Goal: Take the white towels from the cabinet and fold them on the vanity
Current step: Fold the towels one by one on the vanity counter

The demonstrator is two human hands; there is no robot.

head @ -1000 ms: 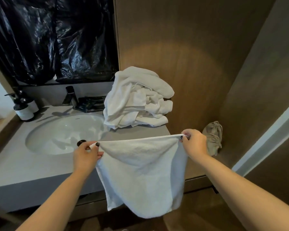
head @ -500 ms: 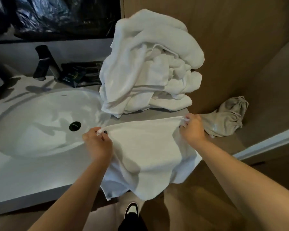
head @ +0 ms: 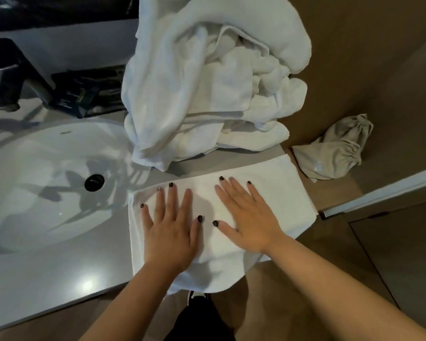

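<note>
I am pressing both hands flat, fingers straight, left hand [head: 169, 232] and right hand [head: 250, 221] side by side, onto the white towel [head: 284, 193] lying under them on the worktop [head: 59, 274]. The towel pile [head: 207, 82] is sitting just beyond the fingertips.

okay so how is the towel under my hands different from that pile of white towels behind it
The towel under your hands lies spread flat in one layer, while the pile of white towels is crumpled and heaped high. The flat towel hangs over the vanity's front edge; the pile sits further back, against the wooden wall. Your left hand and right hand press the flat towel; nothing touches the pile. Both are white terry cloth.
</note>
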